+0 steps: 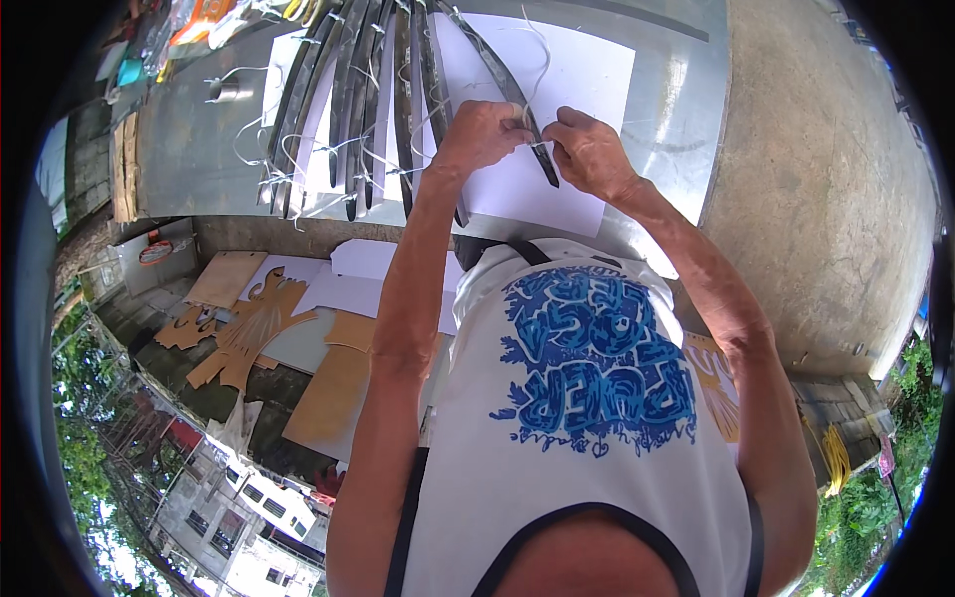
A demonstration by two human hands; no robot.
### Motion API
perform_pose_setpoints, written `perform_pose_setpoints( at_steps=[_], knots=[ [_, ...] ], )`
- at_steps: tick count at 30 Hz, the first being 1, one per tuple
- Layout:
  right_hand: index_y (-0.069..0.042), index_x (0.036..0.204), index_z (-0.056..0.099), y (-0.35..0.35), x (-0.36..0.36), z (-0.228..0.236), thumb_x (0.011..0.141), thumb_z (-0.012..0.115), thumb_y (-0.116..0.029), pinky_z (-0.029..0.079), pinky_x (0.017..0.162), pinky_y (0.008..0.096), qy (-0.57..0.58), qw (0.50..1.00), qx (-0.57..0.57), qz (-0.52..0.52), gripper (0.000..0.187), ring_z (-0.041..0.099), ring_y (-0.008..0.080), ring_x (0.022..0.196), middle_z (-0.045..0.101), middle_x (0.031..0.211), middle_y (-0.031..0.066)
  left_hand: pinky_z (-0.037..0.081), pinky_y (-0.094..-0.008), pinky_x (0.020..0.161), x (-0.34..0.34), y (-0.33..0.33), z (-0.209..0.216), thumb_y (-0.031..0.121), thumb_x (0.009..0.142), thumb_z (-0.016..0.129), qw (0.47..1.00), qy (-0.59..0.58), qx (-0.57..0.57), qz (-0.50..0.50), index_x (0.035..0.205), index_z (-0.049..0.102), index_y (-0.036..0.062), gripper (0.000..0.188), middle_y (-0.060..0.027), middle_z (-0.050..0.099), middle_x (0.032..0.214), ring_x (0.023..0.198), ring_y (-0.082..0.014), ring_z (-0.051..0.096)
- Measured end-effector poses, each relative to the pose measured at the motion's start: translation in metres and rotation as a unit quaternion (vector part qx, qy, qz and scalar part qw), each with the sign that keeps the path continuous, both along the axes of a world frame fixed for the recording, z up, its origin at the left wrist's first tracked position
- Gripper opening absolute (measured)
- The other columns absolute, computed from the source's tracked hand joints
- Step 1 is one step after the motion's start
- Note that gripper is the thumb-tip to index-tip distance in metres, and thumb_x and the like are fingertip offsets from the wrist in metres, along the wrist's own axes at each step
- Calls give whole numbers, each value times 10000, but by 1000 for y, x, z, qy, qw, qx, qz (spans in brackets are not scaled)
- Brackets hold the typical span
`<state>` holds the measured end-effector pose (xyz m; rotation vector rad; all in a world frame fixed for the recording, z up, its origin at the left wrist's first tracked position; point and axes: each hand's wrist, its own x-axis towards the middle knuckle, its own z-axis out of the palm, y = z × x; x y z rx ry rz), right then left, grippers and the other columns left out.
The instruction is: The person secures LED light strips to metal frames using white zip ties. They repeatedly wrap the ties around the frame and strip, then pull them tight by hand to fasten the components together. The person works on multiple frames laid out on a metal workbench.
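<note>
A long, curved black strip (pixel 490 58) lies over a white sheet (pixel 587 75), its tapered end pointing toward me. My left hand (pixel 484 136) is closed on this strip, fingertips pressed together near its lower end. Just to the right, my right hand (pixel 589 151) pinches what looks like the end of a thin whitish tie beside the strip; its fingertips partly hide it. Another whitish tie (pixel 544 55) curls up from the strip above my hands. Several more black strips (pixel 345 95) fan out on the left, with similar ties wound around them at intervals.
Under the sheets is a shiny metal tabletop (pixel 676 109). A small metal cylinder (pixel 229 92) and a pile of colourful items (pixel 204 20) sit at the left. Below the table's near edge are brown cut-out panels (pixel 261 323) and white boards (pixel 373 261). A concrete surface (pixel 816 179) adjoins at right.
</note>
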<state>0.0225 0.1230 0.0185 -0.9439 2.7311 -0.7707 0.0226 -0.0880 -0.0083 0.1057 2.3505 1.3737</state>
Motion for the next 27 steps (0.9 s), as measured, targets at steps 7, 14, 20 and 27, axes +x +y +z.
perform_pose_setpoints(
  at_steps=[7,14,20,27],
  knots=[
    [-45,836,702,-5,-11,0,781,676,-38,574,775,432,-28,999,26,2,61,680,323,866,644,883,112,563,-312,666,3,1,2,154,839,783,1000,-19,-6,11,971,774,76,153,-109,745,753,655,-178,718],
    [-28,863,732,-3,4,9,829,666,-6,580,692,413,-53,998,3,28,77,689,319,698,683,839,101,566,-278,670,9,-4,1,134,837,781,998,-32,43,40,935,761,36,140,-88,758,758,683,-150,741],
    [-2,893,742,-11,9,4,865,679,-41,559,667,409,-55,997,-45,-28,78,693,314,687,704,819,113,546,-258,665,0,0,2,93,864,763,998,-59,13,22,956,741,13,124,-80,767,821,715,-145,750],
    [-18,945,779,-11,19,0,859,653,-113,560,674,368,-253,939,-169,-158,180,706,288,695,742,883,175,562,-259,634,-4,1,1,84,832,783,996,-80,32,34,918,749,3,123,-116,770,820,711,-182,771]
  ],
)
